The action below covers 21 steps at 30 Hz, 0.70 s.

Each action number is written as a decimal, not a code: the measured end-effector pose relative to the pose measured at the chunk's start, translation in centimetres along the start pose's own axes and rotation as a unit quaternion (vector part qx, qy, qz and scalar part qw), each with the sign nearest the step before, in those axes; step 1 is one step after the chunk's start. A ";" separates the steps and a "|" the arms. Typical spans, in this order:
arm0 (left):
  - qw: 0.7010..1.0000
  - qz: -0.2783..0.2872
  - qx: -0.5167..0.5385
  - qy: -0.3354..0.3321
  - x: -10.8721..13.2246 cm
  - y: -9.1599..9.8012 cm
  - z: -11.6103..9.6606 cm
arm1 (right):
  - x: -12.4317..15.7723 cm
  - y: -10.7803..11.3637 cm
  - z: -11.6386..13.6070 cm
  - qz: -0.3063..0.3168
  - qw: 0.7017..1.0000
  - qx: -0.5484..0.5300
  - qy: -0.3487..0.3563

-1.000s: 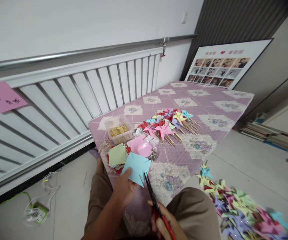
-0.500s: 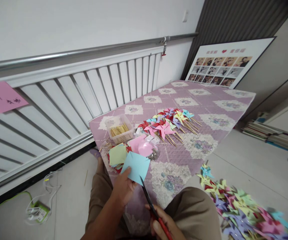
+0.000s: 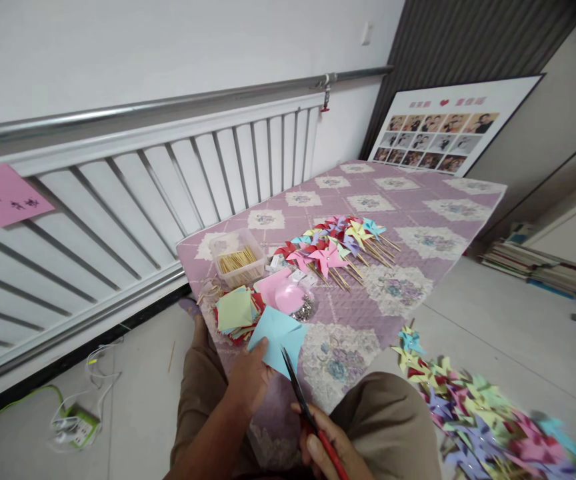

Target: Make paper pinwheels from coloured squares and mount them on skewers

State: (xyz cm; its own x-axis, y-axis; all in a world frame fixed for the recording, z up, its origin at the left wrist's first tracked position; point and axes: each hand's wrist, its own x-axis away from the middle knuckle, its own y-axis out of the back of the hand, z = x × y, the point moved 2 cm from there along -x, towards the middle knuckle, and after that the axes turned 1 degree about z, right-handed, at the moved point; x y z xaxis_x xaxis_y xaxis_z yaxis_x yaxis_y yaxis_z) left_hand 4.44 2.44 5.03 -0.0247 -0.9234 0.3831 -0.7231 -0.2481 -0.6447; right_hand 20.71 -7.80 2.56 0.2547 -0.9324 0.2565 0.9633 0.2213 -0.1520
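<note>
A light blue square of paper (image 3: 278,332) with slits at its corners is pinched in my left hand (image 3: 251,377), thumb on top. My right hand (image 3: 335,440) grips red-handled scissors (image 3: 299,393), their dark blades pointing up and left over the paper's lower right part. Left of the blue sheet lies a stack of coloured paper squares (image 3: 235,310), a pale yellow one on top. Beyond it is a pink round dish (image 3: 288,295) with small metal pins (image 3: 304,309) beside it. I cannot tell whether the blades touch the paper.
A plastic box of wooden sticks (image 3: 241,259) stands on the flowered tablecloth (image 3: 398,203). Finished paper pinwheels (image 3: 333,247) lie on the table; more pinwheels (image 3: 488,420) are heaped at lower right. A radiator (image 3: 178,180) runs along the wall, and a power strip (image 3: 81,427) lies on the floor.
The blue paper has shifted slightly right and turned a little in my left hand. The scissors remain at its lower right part.
</note>
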 end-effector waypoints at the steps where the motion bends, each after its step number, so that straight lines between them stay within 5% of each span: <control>1: 1.000 0.002 -0.003 -0.004 0.0 -0.1 0.0 | 0.0 0.0 0.0 0.001 1.000 0.004 -0.006; 13: 0.999 0.002 -0.031 -0.025 0.2 -0.3 0.3 | -0.3 0.3 -1.0 -0.009 1.000 0.022 -0.018; 21: 0.998 -0.047 -0.036 -0.014 0.4 -0.3 0.6 | -0.3 0.5 -1.0 -0.007 0.999 0.044 0.011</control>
State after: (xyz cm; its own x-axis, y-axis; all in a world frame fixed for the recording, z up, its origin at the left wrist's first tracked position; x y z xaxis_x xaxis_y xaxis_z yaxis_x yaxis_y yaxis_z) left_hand 5.05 1.98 4.97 0.0640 -0.9046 0.4213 -0.7690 -0.3138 -0.5570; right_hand 21.07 -7.71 1.46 0.2407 -0.9414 0.2364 0.9706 0.2319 -0.0646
